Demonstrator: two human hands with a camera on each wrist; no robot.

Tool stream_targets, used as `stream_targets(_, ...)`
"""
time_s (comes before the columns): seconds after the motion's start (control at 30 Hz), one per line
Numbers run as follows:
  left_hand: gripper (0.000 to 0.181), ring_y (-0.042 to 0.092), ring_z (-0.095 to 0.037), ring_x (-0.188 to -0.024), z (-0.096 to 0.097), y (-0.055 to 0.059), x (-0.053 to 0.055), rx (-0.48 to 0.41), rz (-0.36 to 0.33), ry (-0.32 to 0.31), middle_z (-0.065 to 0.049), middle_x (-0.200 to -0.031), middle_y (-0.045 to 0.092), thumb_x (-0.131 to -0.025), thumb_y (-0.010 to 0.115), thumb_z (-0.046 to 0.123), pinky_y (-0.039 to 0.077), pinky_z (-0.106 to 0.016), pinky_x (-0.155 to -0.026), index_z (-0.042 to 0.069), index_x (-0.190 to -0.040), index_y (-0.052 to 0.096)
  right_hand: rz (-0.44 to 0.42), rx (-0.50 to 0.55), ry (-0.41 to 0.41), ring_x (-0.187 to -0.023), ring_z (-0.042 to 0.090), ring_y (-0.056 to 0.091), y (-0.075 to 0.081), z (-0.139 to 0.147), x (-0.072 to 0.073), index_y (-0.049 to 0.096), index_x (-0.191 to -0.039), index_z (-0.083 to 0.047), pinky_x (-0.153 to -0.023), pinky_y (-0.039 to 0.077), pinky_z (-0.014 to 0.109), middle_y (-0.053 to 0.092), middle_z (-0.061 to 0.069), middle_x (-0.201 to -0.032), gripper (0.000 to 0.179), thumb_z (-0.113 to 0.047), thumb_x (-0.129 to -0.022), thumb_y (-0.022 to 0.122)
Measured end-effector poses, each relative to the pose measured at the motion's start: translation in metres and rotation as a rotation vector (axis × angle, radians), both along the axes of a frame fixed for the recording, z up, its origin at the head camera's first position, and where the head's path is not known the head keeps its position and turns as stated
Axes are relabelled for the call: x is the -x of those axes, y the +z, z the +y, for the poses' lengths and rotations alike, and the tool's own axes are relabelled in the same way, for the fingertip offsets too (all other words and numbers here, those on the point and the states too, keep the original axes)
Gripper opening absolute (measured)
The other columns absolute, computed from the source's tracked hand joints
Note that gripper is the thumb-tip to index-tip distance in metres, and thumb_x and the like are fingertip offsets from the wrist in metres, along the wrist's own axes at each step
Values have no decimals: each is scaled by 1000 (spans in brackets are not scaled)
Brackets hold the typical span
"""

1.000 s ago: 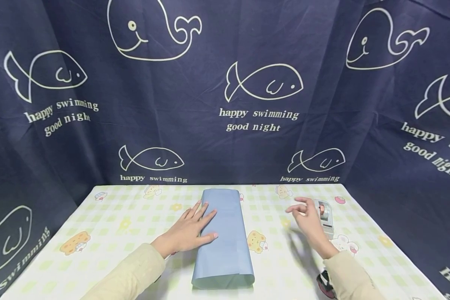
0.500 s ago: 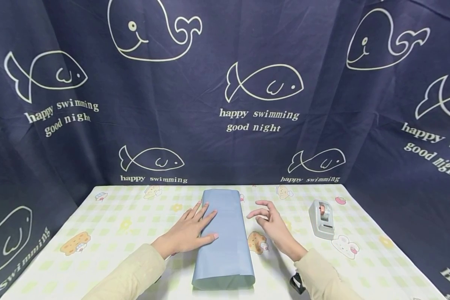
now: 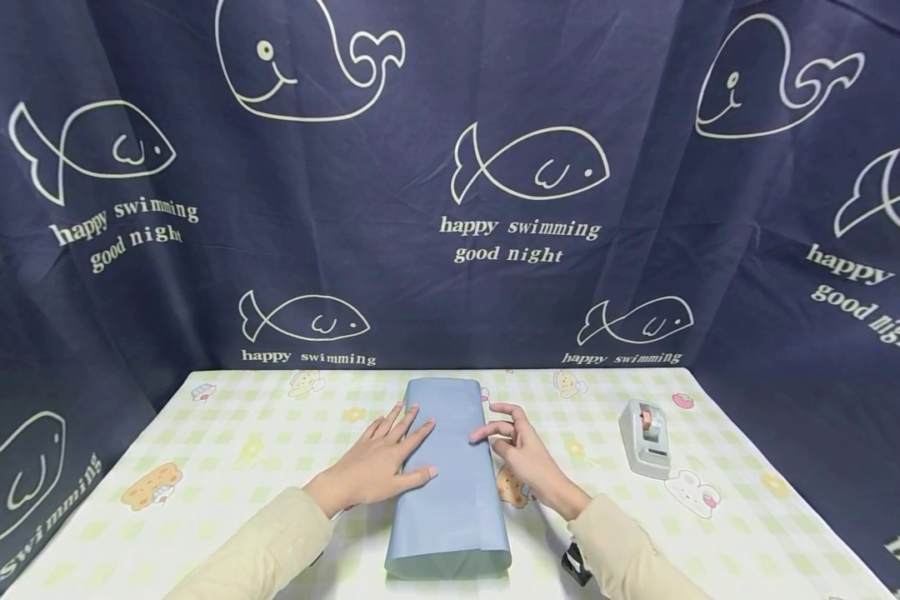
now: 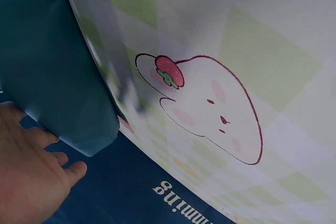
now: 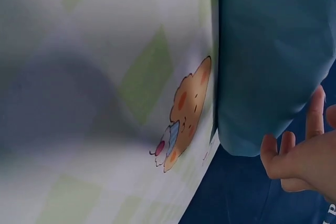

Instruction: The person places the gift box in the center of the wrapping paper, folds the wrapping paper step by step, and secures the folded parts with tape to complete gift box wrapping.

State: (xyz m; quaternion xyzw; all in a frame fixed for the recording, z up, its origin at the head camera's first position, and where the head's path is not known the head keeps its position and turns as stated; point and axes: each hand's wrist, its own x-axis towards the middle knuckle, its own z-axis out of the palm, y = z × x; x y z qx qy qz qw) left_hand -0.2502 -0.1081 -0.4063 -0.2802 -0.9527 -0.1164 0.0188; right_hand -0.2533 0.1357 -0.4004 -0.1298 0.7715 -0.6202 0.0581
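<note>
I saw the left hand (image 3: 375, 467) spread on the blue package (image 3: 453, 508) near the surface's (image 3: 217, 433) far edge, right hand (image 3: 527, 454) alongside, fingers apart.

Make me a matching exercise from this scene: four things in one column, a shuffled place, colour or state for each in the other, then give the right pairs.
Column one
1. Left hand
2. Right hand
3. Package
4. Tape dispenser

Column two
A. Grey, standing on the right part of the tablecloth
B. Fingers spread over the package's left side
C. Blue, lying near the middle of the tablecloth
D. Fingers bent, at the package's right edge

Right pairs: 1-B, 2-D, 3-C, 4-A
</note>
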Motion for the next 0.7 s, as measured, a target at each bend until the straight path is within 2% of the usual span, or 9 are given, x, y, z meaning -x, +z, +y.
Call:
stream_targets(0.13,73,3,-31,-142,0,1,0,-6,1,0,-10,-153,14,-87,31,67,14,-53,-111,24,-146,24,6,-14,-29,-85,16,60,-3,-2,0,30,-129,-8,-81,39,18,64,18,-105,43,4,-89,42)
stream_targets(0.23,73,3,-31,-142,1,0,0,-8,2,-2,-10,-153,14,-87,31,67,13,-53,-111,23,-146,24,8,4,-67,-77,16,59,-4,-3,0,33,-129,-9,-79,38,18,65,17,-102,43,6,-89,42)
stream_targets(0.37,73,3,-31,-142,1,0,0,-7,2,-4,-11,-153,14,-87,31,66,13,-53,-111,23,-146,25,26,30,-113,-75,15,58,-4,-4,0,36,-128,-8,-80,38,18,66,17,-100,44,8,-87,43)
stream_targets(0.5,73,3,-31,-142,1,1,0,-2,4,-2,-11,-153,14,-87,32,66,14,-53,-111,23,-146,24,50,14,-134,-81,17,60,-3,-6,0,36,-128,-7,-77,39,18,66,18,-99,44,6,-87,45)
stream_targets(0.7,73,4,-31,-142,1,1,0,-3,9,-1,-11,-153,15,-87,32,66,14,-53,-111,22,-145,25,52,-11,-161,-85,19,61,-8,-6,2,37,-127,-8,-80,41,23,67,14,-96,43,5,-87,46)
